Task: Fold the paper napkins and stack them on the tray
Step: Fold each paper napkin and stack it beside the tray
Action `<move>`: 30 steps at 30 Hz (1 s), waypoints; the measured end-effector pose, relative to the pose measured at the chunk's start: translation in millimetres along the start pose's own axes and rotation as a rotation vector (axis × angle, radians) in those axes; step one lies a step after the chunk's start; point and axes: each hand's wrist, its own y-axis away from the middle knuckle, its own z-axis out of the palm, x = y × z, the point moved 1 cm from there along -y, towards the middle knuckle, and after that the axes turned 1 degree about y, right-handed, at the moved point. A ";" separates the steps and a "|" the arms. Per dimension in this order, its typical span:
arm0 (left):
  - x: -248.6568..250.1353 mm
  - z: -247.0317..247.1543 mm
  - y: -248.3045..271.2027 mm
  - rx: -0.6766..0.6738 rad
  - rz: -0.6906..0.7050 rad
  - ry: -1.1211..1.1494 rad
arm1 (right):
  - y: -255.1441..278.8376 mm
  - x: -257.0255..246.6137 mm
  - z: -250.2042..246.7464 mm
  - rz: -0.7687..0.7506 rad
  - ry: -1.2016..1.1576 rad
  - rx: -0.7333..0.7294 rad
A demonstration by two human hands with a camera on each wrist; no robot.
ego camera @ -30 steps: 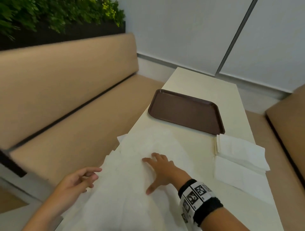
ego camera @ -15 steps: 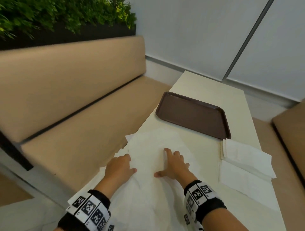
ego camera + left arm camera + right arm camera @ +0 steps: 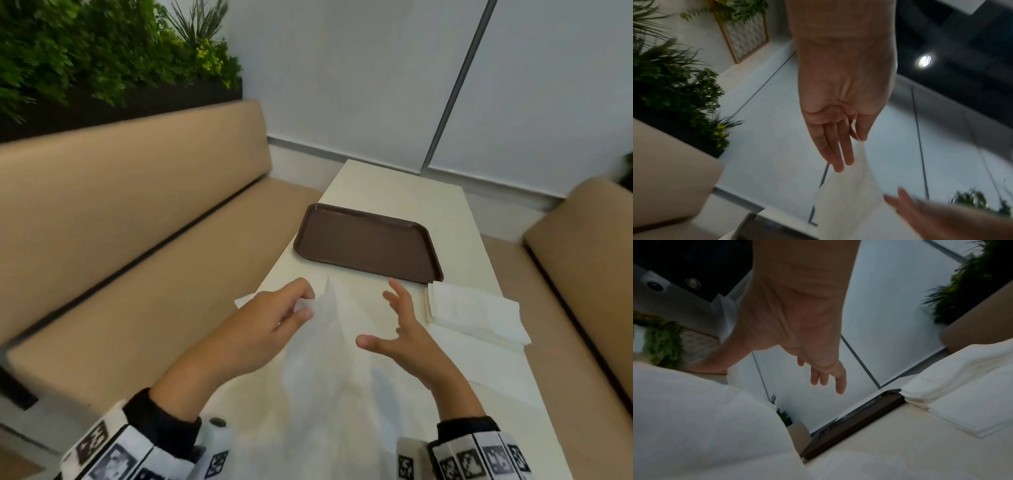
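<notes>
A large white napkin [image 3: 325, 370] lies unfolded on the near part of the cream table [image 3: 411, 192]. My left hand [image 3: 306, 303] pinches its left edge between thumb and fingers and holds that edge raised; in the left wrist view the napkin [image 3: 849, 194] hangs from the left hand [image 3: 856, 142]. My right hand [image 3: 383, 315] hovers just above the sheet's right side, fingers spread, holding nothing; the right wrist view shows the right hand [image 3: 826, 379] the same way. The brown tray [image 3: 368, 243] sits beyond the napkin with nothing on it.
A pile of white napkins [image 3: 476, 311] lies right of my right hand, just below the tray's near right corner, with the pile [image 3: 962, 386] close by. Tan bench seats [image 3: 137, 274] flank the table. A planter [image 3: 102, 58] tops the left backrest.
Both hands were pressing flat on the napkin. The left hand has since pinched the sheet's left edge and lifted it, and the right hand has risen off the paper with fingers spread.
</notes>
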 end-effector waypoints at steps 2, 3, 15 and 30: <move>26.7 -12.7 -7.8 -0.056 0.034 0.150 | 6.7 6.2 -2.6 -0.021 -0.068 0.014; 38.3 -18.0 -10.4 -0.096 0.054 0.251 | 9.3 8.8 -3.0 -0.030 -0.120 0.020; 37.5 -8.2 -20.1 -0.046 -0.321 0.983 | 38.8 -13.4 -10.6 -0.154 -0.751 0.156; 21.1 17.0 -38.3 -0.007 -0.110 0.855 | 83.4 -11.2 -76.7 -0.343 -0.340 0.200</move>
